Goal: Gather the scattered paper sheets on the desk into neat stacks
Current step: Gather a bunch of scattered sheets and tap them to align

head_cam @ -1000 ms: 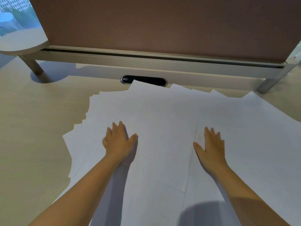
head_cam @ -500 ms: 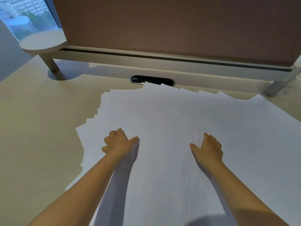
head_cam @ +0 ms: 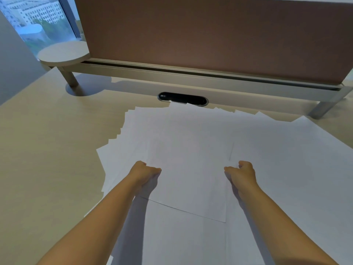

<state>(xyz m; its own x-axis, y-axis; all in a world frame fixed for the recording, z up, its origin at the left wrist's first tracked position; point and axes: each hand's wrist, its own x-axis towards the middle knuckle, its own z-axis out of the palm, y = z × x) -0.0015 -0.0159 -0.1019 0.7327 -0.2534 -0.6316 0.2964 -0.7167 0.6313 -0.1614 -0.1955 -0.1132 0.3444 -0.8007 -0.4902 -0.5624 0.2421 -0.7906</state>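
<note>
Both hands grip the top paper sheet: left hand curled on its left edge, right hand on its right. Its long axis runs away from the person, between them, equally near each, atop scattered sheets on the desk.

Dim – soft shadows (edges bowed).

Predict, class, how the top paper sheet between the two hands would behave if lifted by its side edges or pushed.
The top sheet looks thin, so it would probably sag if lifted. It lies on other smooth paper sheets, so a push likely slides it easily. Both hands, left hand and right hand, work together, which suggests floppiness.
</note>
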